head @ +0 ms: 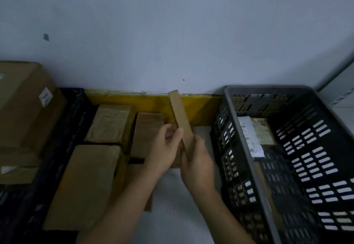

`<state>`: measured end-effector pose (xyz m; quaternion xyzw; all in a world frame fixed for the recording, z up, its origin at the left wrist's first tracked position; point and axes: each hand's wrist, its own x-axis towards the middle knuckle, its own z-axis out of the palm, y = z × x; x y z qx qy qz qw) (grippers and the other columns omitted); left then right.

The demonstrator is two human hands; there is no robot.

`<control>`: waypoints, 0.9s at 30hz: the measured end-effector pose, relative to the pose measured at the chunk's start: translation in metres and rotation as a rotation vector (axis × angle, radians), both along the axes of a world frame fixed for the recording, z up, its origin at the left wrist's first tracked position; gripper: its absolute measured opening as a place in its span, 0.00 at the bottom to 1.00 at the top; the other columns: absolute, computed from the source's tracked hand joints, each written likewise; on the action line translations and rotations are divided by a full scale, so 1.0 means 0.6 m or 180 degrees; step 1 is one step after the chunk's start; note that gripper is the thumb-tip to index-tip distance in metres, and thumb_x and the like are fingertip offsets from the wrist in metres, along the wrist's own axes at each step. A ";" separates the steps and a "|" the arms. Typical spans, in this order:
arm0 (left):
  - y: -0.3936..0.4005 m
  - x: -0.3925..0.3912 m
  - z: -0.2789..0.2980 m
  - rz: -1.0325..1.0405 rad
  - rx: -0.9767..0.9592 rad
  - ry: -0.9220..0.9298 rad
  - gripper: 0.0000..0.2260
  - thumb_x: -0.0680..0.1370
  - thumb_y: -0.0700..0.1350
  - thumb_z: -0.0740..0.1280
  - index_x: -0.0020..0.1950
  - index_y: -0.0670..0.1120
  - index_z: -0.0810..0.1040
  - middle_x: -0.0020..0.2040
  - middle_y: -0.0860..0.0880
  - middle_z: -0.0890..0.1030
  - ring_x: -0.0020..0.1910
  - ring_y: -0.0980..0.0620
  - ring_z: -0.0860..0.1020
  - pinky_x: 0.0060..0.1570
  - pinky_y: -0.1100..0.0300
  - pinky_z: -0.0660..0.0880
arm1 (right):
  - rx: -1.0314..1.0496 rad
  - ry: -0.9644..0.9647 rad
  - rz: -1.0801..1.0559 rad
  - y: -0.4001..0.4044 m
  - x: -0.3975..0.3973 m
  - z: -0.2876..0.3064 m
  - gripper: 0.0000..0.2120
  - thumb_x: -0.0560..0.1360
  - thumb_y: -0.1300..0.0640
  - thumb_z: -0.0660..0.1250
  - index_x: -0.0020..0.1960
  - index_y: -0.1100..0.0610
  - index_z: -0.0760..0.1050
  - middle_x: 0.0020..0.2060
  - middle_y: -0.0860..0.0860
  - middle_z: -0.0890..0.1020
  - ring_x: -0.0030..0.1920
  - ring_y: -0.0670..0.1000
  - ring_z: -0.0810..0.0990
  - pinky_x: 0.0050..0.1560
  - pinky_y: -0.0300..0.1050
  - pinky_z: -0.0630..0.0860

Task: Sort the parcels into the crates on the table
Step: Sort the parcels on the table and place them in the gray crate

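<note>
1. My left hand (164, 146) and right hand (197, 163) both clamp the slim cardboard parcel (181, 119), tilted toward 12 o'clock, likely for label inspection.
2. Grey crate (247, 147) at 3 o'clock holds one labelled parcel (252, 134).
3. Unsorted parcels (109, 123) wait at 9 o'clock.

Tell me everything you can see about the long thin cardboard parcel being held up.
The long thin brown cardboard parcel is plain, flat and narrow, with no label showing. It stands tilted, top leaning left toward the wall, above the table between the crates. Both hands grip its lower end: left hand and right hand.
</note>
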<state>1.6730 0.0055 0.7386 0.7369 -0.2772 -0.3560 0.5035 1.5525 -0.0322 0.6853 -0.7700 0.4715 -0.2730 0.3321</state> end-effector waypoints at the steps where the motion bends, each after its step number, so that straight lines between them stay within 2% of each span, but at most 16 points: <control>1: 0.000 -0.014 0.015 0.0090 -0.0180 0.0326 0.16 0.83 0.58 0.69 0.69 0.55 0.76 0.61 0.57 0.83 0.57 0.62 0.82 0.51 0.67 0.76 | -0.0100 -0.0128 0.0234 0.019 -0.005 0.010 0.22 0.84 0.50 0.68 0.76 0.48 0.67 0.63 0.48 0.81 0.61 0.50 0.83 0.56 0.50 0.83; 3: 0.005 -0.027 0.029 0.0419 -0.0381 0.0575 0.14 0.81 0.51 0.73 0.65 0.54 0.78 0.58 0.56 0.86 0.57 0.57 0.85 0.52 0.60 0.81 | -0.0346 -0.0300 0.0640 0.048 -0.018 0.024 0.28 0.82 0.49 0.69 0.81 0.51 0.68 0.76 0.47 0.75 0.75 0.47 0.74 0.71 0.49 0.76; 4: 0.010 -0.027 0.033 0.0594 -0.0396 0.0629 0.13 0.81 0.46 0.73 0.65 0.53 0.78 0.57 0.55 0.86 0.56 0.55 0.86 0.50 0.60 0.82 | -0.0458 -0.0402 0.0733 0.057 -0.028 0.030 0.28 0.82 0.47 0.70 0.80 0.52 0.70 0.79 0.47 0.72 0.79 0.48 0.70 0.75 0.51 0.73; 7: 0.029 -0.014 0.041 0.0867 -0.0379 0.1092 0.13 0.81 0.40 0.68 0.64 0.51 0.81 0.54 0.51 0.89 0.51 0.49 0.88 0.46 0.52 0.84 | -0.0947 -0.0646 0.0551 0.062 -0.066 0.042 0.19 0.82 0.47 0.70 0.69 0.56 0.81 0.76 0.49 0.75 0.80 0.53 0.69 0.74 0.59 0.74; 8: 0.035 -0.009 0.044 0.0873 -0.0377 0.1203 0.12 0.81 0.40 0.68 0.63 0.50 0.82 0.54 0.49 0.89 0.50 0.47 0.88 0.48 0.48 0.84 | -0.1128 -0.0573 0.0360 0.059 -0.079 0.047 0.18 0.82 0.48 0.70 0.68 0.56 0.81 0.76 0.51 0.75 0.80 0.55 0.69 0.74 0.61 0.73; 10: 0.049 -0.005 0.047 0.0861 -0.0385 0.1247 0.12 0.81 0.41 0.67 0.62 0.51 0.83 0.53 0.48 0.89 0.50 0.45 0.88 0.52 0.45 0.83 | -0.1123 -0.0430 -0.0020 0.048 -0.098 0.059 0.21 0.83 0.47 0.70 0.74 0.53 0.77 0.79 0.52 0.71 0.81 0.55 0.67 0.76 0.61 0.72; 11: 0.055 -0.005 0.049 0.0869 -0.0399 0.1282 0.12 0.81 0.42 0.67 0.62 0.51 0.84 0.53 0.48 0.89 0.51 0.45 0.88 0.52 0.45 0.83 | -0.0897 -0.0435 -0.0122 0.043 -0.104 0.068 0.24 0.84 0.46 0.69 0.78 0.50 0.73 0.81 0.50 0.68 0.82 0.53 0.66 0.76 0.58 0.72; 13: 0.064 -0.009 0.052 0.0847 -0.0402 0.1342 0.12 0.81 0.42 0.67 0.62 0.51 0.84 0.54 0.47 0.89 0.52 0.44 0.88 0.54 0.44 0.83 | -0.0309 -0.0514 -0.0027 0.038 -0.105 0.084 0.31 0.84 0.42 0.67 0.84 0.45 0.62 0.82 0.43 0.65 0.80 0.40 0.65 0.75 0.43 0.71; 15: 0.067 -0.017 0.058 0.0791 -0.0407 0.1301 0.11 0.81 0.43 0.66 0.61 0.51 0.84 0.54 0.48 0.89 0.55 0.43 0.87 0.59 0.40 0.82 | 0.0017 -0.0568 0.0172 0.039 -0.101 0.094 0.35 0.83 0.41 0.64 0.87 0.46 0.56 0.80 0.38 0.65 0.74 0.26 0.61 0.69 0.25 0.63; 16: 0.067 -0.021 0.062 0.0770 -0.0406 0.1244 0.11 0.82 0.43 0.66 0.61 0.51 0.84 0.54 0.48 0.89 0.55 0.43 0.87 0.60 0.39 0.81 | 0.0079 -0.0593 0.0192 0.039 -0.100 0.099 0.36 0.84 0.42 0.63 0.87 0.48 0.55 0.79 0.37 0.64 0.72 0.22 0.60 0.66 0.20 0.61; 19: 0.071 -0.029 0.076 0.0719 -0.0401 0.1136 0.10 0.83 0.43 0.65 0.61 0.51 0.83 0.54 0.50 0.89 0.55 0.45 0.87 0.61 0.39 0.81 | 0.0180 -0.0618 0.0129 0.042 -0.100 0.103 0.35 0.85 0.47 0.65 0.88 0.50 0.54 0.80 0.39 0.65 0.71 0.21 0.60 0.63 0.18 0.60; 23: 0.077 -0.032 0.089 0.0645 -0.0411 0.1036 0.10 0.83 0.42 0.65 0.61 0.53 0.83 0.55 0.52 0.89 0.57 0.46 0.86 0.61 0.41 0.81 | 0.0198 -0.0670 0.0111 0.044 -0.104 0.106 0.35 0.85 0.48 0.67 0.87 0.48 0.55 0.80 0.40 0.67 0.72 0.23 0.61 0.65 0.19 0.60; 27: 0.078 -0.038 0.103 0.0384 -0.0451 0.0800 0.11 0.84 0.43 0.65 0.60 0.57 0.82 0.57 0.55 0.88 0.57 0.51 0.85 0.57 0.48 0.82 | 0.0169 -0.0644 0.0165 0.031 -0.125 0.128 0.35 0.85 0.46 0.67 0.87 0.39 0.54 0.75 0.33 0.70 0.71 0.26 0.67 0.67 0.27 0.68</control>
